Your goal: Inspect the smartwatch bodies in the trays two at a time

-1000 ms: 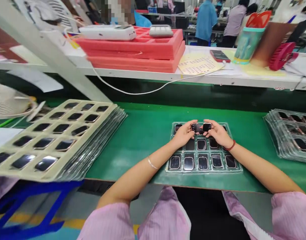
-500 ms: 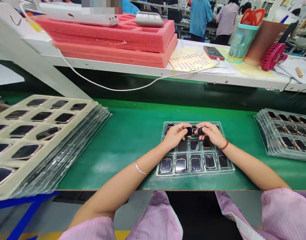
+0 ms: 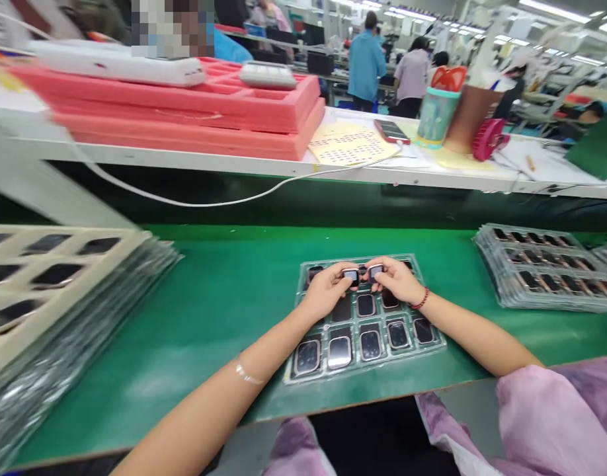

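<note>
My left hand (image 3: 328,288) is closed on a smartwatch (image 3: 352,276), its thumb on the lower edge of the screen. A second smartwatch (image 3: 375,272) sits in the closed fingers of my right hand (image 3: 395,280). Both watch faces are turned towards me, side by side, with pale content on the screens. Below them lies a clear plastic tray (image 3: 328,374) with dark-screened watches in its pockets; one such watch (image 3: 369,344) is in the front row. The tray's back row is partly hidden by my hands.
At the left rises a stack of trays (image 3: 129,241) topped by a cream one with watches. Another tray stack (image 3: 502,294) stands at the right. Pink foam blocks (image 3: 194,132), a phone (image 3: 391,131), a cup (image 3: 438,116) and a small fan (image 3: 488,139) rest on the shelf above.
The view has tilted up and turned right, so the bench appears lower and further left. The two watch screens, dark before, now show pale content. Both hands keep their hold.
</note>
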The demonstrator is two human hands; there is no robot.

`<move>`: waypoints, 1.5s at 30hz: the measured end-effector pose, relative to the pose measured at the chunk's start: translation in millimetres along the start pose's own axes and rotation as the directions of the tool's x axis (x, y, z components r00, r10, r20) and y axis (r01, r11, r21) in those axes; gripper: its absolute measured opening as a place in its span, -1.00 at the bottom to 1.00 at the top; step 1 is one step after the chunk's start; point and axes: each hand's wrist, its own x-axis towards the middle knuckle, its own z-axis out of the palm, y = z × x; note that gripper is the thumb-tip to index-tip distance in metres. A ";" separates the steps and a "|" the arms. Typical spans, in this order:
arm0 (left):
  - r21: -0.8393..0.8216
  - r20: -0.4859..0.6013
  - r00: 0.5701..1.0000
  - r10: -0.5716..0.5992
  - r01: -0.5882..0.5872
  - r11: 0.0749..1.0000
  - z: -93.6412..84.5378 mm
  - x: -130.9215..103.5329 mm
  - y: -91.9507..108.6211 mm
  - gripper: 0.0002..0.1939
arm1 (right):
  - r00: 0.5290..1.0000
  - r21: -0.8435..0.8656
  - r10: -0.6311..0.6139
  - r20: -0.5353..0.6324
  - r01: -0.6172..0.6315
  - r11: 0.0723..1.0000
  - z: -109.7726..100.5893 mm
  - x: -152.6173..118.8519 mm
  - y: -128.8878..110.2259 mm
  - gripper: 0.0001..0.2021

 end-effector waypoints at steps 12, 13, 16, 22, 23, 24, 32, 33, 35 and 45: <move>0.051 -0.001 0.999 -0.037 0.037 0.998 0.3 0.5 3.4 -0.57 | 1.000 -0.002 0.011 0.010 -0.011 1.000 -0.4 0.8 2.3 -0.70; 0.054 0.003 0.999 -0.038 0.038 0.998 0.2 0.1 2.9 -0.58 | 1.000 0.002 0.009 0.010 -0.009 1.000 -0.1 0.7 2.5 -0.69; 0.053 0.022 0.999 -0.032 0.031 0.998 -0.7 -0.1 -0.3 -0.60 | 1.000 -0.012 -0.006 0.008 0.006 1.000 0.8 0.6 2.9 -0.70; 0.073 0.041 0.999 -0.002 -0.001 0.997 -0.6 0.2 -7.0 -0.65 | 1.000 -0.053 -0.021 -0.005 0.020 0.998 1.6 -2.9 0.3 -0.72; 0.072 0.046 0.999 0.011 -0.014 0.997 0.1 0.1 -7.8 -0.66 | 1.000 -0.061 -0.020 -0.009 0.019 0.998 1.5 -3.8 -0.1 -0.72; 0.071 0.051 0.998 0.024 -0.027 0.997 0.6 0.1 -8.7 -0.67 | 1.000 -0.070 -0.020 -0.012 0.019 0.997 1.3 -4.4 -0.4 -0.71; 0.075 0.074 0.994 0.080 -0.085 0.994 -1.0 -0.5 -13.6 -0.68 | 1.000 -0.088 -0.017 -0.017 0.016 0.996 1.2 -5.1 -2.6 -0.67; 0.077 0.079 0.994 0.080 -0.086 0.993 -1.4 -0.6 -14.4 -0.67 | 1.000 -0.082 -0.013 -0.016 0.011 0.997 1.4 -5.4 -2.7 -0.66; 0.076 0.088 0.992 0.095 -0.102 0.992 -1.6 -0.4 -16.6 -0.67 | 1.000 -0.101 -0.018 -0.014 0.016 0.995 2.1 -6.0 -2.4 -0.69; 0.177 0.007 0.985 0.172 -0.171 0.969 -0.4 -2.3 -19.1 -0.69 | 0.999 -0.162 -0.046 0.014 0.048 0.986 3.2 -8.8 -5.4 -0.69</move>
